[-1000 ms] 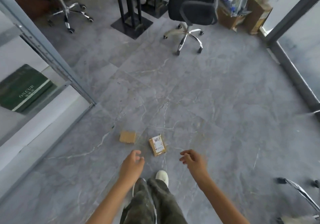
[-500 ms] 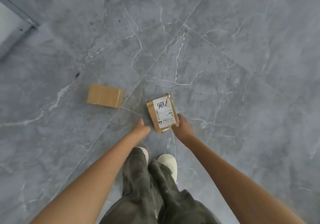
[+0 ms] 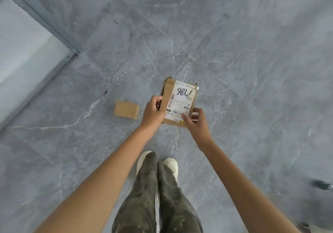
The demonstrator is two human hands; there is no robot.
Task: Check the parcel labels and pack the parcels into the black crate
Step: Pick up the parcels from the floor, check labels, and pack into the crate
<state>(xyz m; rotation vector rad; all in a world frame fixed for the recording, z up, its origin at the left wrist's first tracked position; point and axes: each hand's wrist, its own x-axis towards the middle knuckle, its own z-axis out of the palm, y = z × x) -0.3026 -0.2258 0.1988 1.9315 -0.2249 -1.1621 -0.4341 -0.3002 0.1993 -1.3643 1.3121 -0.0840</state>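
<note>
Holding the labelled parcel (image 3: 180, 104), now lifted.

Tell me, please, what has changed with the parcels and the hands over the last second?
The labelled parcel has come up off the floor: the left hand now grips its left edge and the right hand its near right corner; both were empty a second ago. The plain parcel stays on the floor, untouched.

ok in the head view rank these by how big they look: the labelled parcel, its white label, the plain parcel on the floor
1. labelled parcel
2. white label
3. plain parcel
The labelled parcel is held off the floor, nearer the camera, so its real size against the plain parcel is unsure.
</note>
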